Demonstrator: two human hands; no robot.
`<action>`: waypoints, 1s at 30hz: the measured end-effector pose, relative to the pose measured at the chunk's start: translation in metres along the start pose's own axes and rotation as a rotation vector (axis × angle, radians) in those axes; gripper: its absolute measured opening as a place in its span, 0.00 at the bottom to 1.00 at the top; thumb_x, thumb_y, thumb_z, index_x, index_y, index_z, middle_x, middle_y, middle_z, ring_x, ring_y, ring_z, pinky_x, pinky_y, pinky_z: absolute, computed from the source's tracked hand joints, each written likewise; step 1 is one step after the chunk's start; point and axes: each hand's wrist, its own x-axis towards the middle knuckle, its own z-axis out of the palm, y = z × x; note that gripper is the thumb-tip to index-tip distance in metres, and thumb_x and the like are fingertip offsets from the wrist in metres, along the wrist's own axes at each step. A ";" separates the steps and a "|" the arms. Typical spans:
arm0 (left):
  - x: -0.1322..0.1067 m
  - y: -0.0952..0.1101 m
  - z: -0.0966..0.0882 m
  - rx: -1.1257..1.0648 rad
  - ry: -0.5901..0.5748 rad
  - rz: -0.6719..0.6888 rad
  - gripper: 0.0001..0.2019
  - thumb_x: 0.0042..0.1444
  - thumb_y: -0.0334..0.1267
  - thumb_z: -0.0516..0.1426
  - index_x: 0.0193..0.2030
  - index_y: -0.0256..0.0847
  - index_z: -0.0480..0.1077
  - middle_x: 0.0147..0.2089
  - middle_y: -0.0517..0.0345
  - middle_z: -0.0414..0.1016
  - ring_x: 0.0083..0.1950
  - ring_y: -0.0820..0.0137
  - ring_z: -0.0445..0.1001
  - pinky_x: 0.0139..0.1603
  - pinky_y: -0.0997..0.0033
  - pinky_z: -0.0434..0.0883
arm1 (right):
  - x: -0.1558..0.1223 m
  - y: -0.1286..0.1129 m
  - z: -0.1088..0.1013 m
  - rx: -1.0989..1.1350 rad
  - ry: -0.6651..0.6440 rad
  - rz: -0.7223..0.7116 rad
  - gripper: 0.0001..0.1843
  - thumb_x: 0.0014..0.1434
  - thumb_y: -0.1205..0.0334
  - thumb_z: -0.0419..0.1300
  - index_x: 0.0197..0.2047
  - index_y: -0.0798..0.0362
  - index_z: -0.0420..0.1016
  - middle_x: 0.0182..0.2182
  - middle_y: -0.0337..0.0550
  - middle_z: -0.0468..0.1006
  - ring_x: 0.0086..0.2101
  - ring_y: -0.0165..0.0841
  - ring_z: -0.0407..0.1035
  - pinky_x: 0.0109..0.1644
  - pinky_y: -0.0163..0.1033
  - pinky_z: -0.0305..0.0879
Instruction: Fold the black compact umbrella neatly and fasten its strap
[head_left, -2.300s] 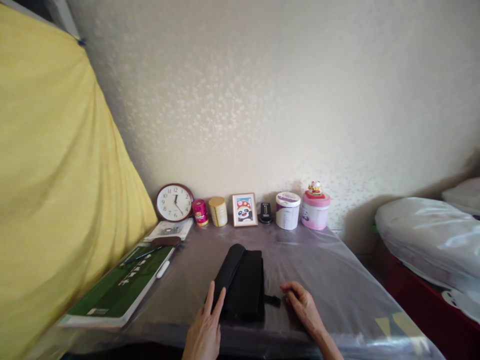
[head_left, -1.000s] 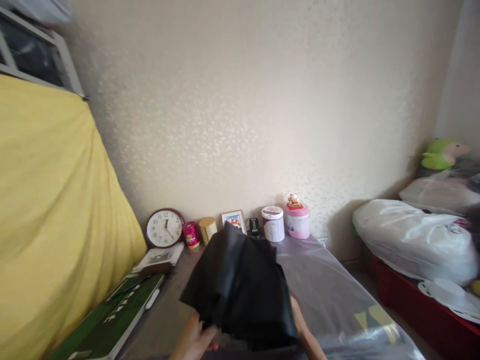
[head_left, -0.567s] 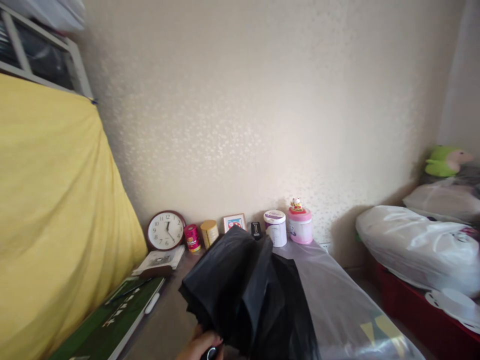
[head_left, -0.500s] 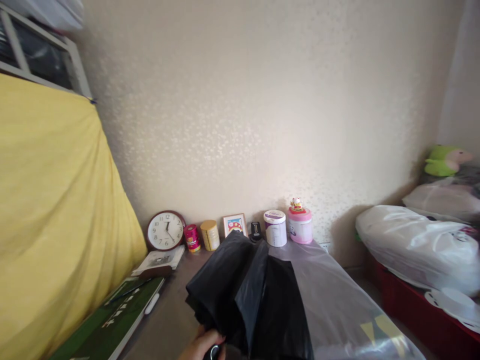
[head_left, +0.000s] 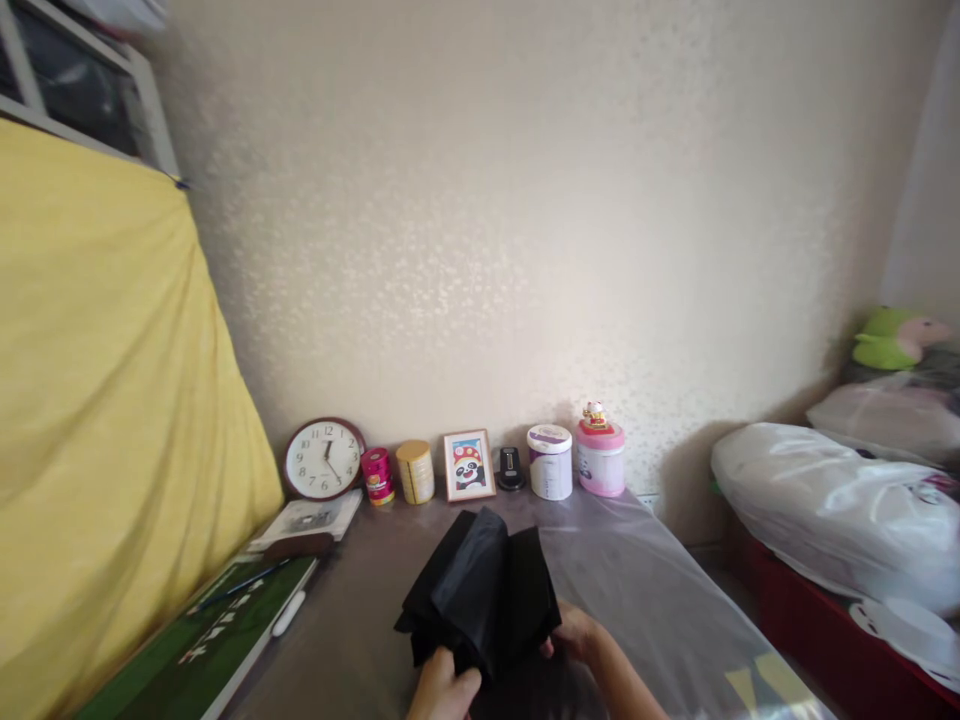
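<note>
A black folding umbrella [head_left: 480,590], its cloth bunched in loose folds, is held above the near middle of the table. My left hand [head_left: 444,685] is closed on its lower end, thumb on top. At the cloth's right side is my right hand [head_left: 574,632], its fingers curled at the edge and partly hidden behind the fabric. The umbrella's handle is out of sight.
Along the wall stand a clock [head_left: 325,458], a pink tin [head_left: 377,475], a yellow tin [head_left: 415,471], a panda picture [head_left: 469,466], a black device [head_left: 511,468], a white canister [head_left: 550,463] and a pink canister [head_left: 601,462]. Left lies a green book [head_left: 217,635].
The umbrella has drawn lower and nearer and looks more compact, uncovering the panda picture. My right hand has come into view at its right side.
</note>
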 end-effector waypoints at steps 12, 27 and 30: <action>0.000 0.005 0.017 0.359 0.020 0.157 0.24 0.51 0.33 0.51 0.56 0.29 0.59 0.58 0.36 0.61 0.55 0.60 0.67 0.54 0.67 0.62 | -0.069 -0.013 -0.046 -0.291 0.094 0.327 0.04 0.40 0.70 0.51 0.21 0.54 0.65 0.12 0.31 0.66 0.14 0.24 0.59 0.18 0.28 0.55; -0.021 -0.013 0.017 0.415 -0.071 0.101 0.37 0.51 0.36 0.50 0.66 0.33 0.36 0.49 0.44 0.72 0.49 0.62 0.72 0.47 0.69 0.65 | -0.122 0.008 -0.073 -0.771 0.511 0.100 0.13 0.47 0.60 0.51 0.28 0.49 0.77 0.29 0.40 0.80 0.34 0.38 0.72 0.39 0.38 0.62; -0.027 -0.010 0.020 0.384 -0.070 0.140 0.37 0.52 0.37 0.50 0.66 0.35 0.34 0.50 0.47 0.72 0.49 0.63 0.72 0.47 0.70 0.65 | -0.125 0.013 -0.077 -0.806 0.507 0.107 0.13 0.47 0.60 0.51 0.27 0.49 0.77 0.28 0.41 0.79 0.34 0.39 0.72 0.38 0.39 0.64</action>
